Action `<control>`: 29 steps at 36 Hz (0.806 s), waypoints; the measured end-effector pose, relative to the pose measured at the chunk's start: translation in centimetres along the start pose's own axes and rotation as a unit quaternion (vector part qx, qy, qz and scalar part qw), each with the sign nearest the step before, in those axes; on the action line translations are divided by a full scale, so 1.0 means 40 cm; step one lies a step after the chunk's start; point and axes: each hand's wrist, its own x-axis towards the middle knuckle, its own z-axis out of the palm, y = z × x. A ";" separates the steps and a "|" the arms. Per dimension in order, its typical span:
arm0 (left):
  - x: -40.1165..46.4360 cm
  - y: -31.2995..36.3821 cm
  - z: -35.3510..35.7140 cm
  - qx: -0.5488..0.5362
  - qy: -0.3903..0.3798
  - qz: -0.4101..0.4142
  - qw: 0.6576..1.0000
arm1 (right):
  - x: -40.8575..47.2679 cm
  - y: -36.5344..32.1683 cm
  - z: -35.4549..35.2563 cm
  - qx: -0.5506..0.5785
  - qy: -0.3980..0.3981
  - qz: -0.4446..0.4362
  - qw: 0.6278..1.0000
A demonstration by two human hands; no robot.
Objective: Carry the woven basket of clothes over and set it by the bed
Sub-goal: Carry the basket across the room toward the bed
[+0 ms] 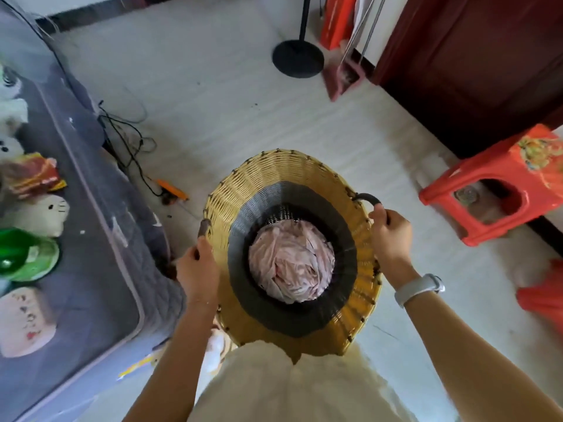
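Two hands clamp handles: left hand [198, 269], right hand [388, 236] | woven basket [292, 184] of clothes [291, 264] mid-frame, beside bed [91, 226] at left | keep it level; lower evenly.

We reach both bare arms forward and down from the near edge, elbows bent and spread. Our left hand [198, 271] is curled into a fist, knuckles up, fingers wrapped around the left handle [203, 228]. Our right hand [390, 236] sits a little farther out, fist closed over the right handle [369, 198], back of the hand facing us. A pale band [419, 289] circles the right wrist. The forearms angle inward toward each other.
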 end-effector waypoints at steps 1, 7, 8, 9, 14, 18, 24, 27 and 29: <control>0.029 0.023 0.002 -0.003 0.004 0.001 1.000 | 0.021 -0.026 0.019 0.002 -0.002 -0.003 1.000; 0.205 0.134 0.024 -0.027 0.030 0.006 0.999 | 0.167 -0.165 0.142 0.003 -0.022 -0.010 1.000; 0.236 0.149 0.030 -0.029 0.036 0.006 0.999 | 0.195 -0.188 0.167 0.003 -0.025 -0.015 1.000; 0.268 0.165 0.037 -0.032 0.042 0.002 0.999 | 0.224 -0.210 0.195 0.002 -0.029 -0.020 0.999; 0.443 0.245 0.083 -0.061 0.074 -0.038 0.995 | 0.396 -0.325 0.337 0.002 -0.066 -0.039 0.997; 0.593 0.351 0.119 -0.043 0.103 -0.046 0.993 | 0.571 -0.446 0.466 -0.006 -0.090 -0.047 0.995; 0.835 0.506 0.184 -0.012 0.148 -0.075 0.986 | 0.791 -0.619 0.657 -0.025 -0.124 -0.078 0.989; 0.928 0.572 0.206 -0.023 0.154 -0.087 0.984 | 0.871 -0.698 0.732 -0.025 -0.142 -0.076 0.987; 0.980 0.608 0.213 -0.035 0.161 -0.100 0.981 | 0.915 -0.750 0.775 -0.018 -0.157 -0.078 0.984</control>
